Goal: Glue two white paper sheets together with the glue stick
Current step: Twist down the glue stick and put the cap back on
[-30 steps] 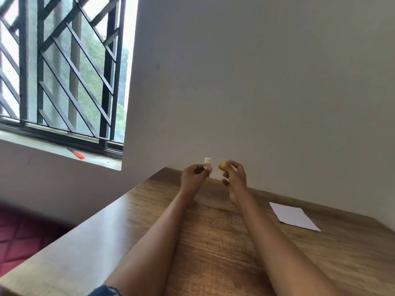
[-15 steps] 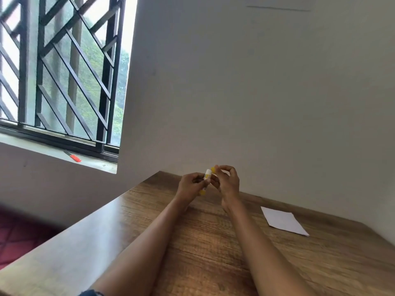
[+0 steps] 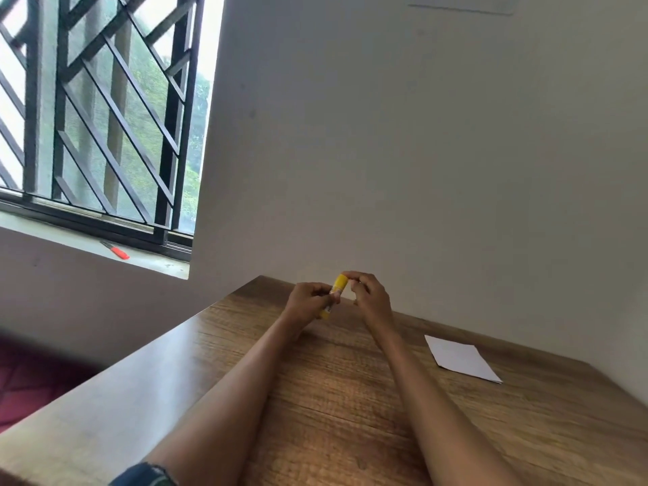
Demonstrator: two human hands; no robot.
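Observation:
A yellow glue stick point(image 3: 335, 294) is held up near the far edge of the wooden table point(image 3: 333, 398), tilted with its yellow cap on top. My left hand point(image 3: 308, 303) grips the stick's lower body. My right hand point(image 3: 368, 296) has its fingertips on the cap end. White paper point(image 3: 461, 359) lies flat on the table to the right of both hands, apart from them. I cannot tell whether it is one sheet or two stacked.
A plain wall rises right behind the table and on its right. A barred window is at the upper left, with a red marker point(image 3: 117, 251) on its sill. The table's left edge drops to a dark red floor.
A second ago the stick was uncapped in my left hand and the cap in my right. The hands came together and the yellow cap now sits on the stick.

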